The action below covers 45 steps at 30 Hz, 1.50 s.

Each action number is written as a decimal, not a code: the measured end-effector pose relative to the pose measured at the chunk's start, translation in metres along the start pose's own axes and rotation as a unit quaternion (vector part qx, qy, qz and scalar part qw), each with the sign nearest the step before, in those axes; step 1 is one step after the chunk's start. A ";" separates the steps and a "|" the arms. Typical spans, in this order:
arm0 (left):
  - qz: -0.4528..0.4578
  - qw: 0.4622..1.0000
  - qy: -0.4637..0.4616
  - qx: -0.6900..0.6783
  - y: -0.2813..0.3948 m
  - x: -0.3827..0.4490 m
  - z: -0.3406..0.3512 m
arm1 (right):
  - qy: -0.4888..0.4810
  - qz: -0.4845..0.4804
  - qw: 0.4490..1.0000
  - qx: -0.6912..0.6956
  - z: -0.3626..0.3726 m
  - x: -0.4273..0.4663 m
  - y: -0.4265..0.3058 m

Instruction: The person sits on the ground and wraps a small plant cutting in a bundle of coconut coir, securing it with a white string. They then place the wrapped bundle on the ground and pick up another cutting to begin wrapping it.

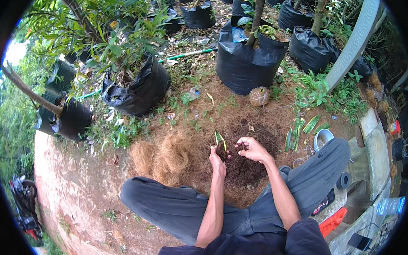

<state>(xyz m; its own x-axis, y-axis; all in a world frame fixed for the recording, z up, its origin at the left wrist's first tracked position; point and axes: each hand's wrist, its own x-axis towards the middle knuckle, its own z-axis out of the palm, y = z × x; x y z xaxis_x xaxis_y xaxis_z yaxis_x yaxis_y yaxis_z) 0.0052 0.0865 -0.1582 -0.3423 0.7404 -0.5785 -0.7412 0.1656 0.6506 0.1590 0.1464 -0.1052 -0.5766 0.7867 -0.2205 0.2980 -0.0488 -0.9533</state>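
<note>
My left hand [219, 161] holds a snake plant leaf cutting [219, 137] upright, with dark soil around its lower end. Just to the right, my right hand [252, 150] has its fingers curled around a small clump of dark soil [240, 148]. Both hands are above a heap of dark, fibrous soil [248, 172] on the ground. Left of the heap lie tangled bundles of brown coconut fibre [172, 157]. More snake plant leaf pieces [296, 131] rest on the ground at the right, and a string-wrapped fibre ball [259, 96] sits beyond the heap.
Black plant bags [249, 66] with small trees stand ahead. A grey bowl [323, 139] is beside my right knee, near loose white string [300, 159]. Stone slabs [376, 159], a plastic bottle [390, 205] and a phone [359, 242] lie at the right. A grey post [354, 41] leans at upper right.
</note>
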 end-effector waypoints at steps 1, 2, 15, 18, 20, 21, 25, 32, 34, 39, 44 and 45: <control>0.002 1.000 0.007 0.003 0.000 0.001 -0.001 | 0.009 -0.019 1.000 -0.022 0.001 0.001 0.004; 0.001 1.000 0.023 0.010 0.000 0.001 -0.001 | 0.015 -0.038 0.998 -0.042 0.002 0.001 0.008; 0.012 0.999 0.039 0.015 0.002 0.000 -0.001 | 0.060 0.088 0.957 -0.272 0.026 -0.005 0.034; 0.013 0.999 0.034 0.015 0.003 -0.002 0.000 | 0.057 0.025 0.932 -0.357 0.046 -0.012 0.050; 0.020 0.999 0.029 0.010 0.004 -0.003 0.001 | 0.103 0.005 0.909 -0.404 0.058 -0.014 0.058; 0.017 0.999 0.039 0.012 0.004 -0.004 0.001 | 0.126 -0.020 0.896 -0.425 0.063 -0.013 0.061; 0.011 0.999 0.038 0.001 0.007 -0.004 0.002 | 0.075 0.027 0.854 -0.513 0.068 -0.010 0.062; 0.029 0.998 0.043 -0.017 0.010 0.000 -0.003 | 0.112 0.012 0.972 -0.205 0.029 -0.002 0.039; 0.032 0.998 0.045 -0.017 0.010 0.001 -0.003 | 0.068 0.070 0.988 -0.121 0.012 -0.001 0.036; 0.030 0.997 0.065 -0.018 0.013 -0.001 -0.003 | 0.081 0.135 0.984 -0.078 -0.008 0.001 0.032; 0.036 0.997 0.073 -0.007 0.015 0.000 -0.007 | 0.066 -0.058 0.981 -0.172 -0.010 0.006 0.030; 0.036 0.996 0.077 -0.005 0.015 0.000 -0.007 | 0.083 -0.071 0.980 -0.165 -0.009 0.007 0.029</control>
<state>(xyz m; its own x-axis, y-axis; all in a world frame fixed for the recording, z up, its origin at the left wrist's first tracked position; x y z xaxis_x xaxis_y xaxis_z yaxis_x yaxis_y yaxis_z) -0.0105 0.0846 -0.1522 -0.4795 0.6414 -0.5989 -0.7162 0.1084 0.6894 0.1699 0.1561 -0.1330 -0.5062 0.8620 -0.0270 0.4690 0.2489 -0.8474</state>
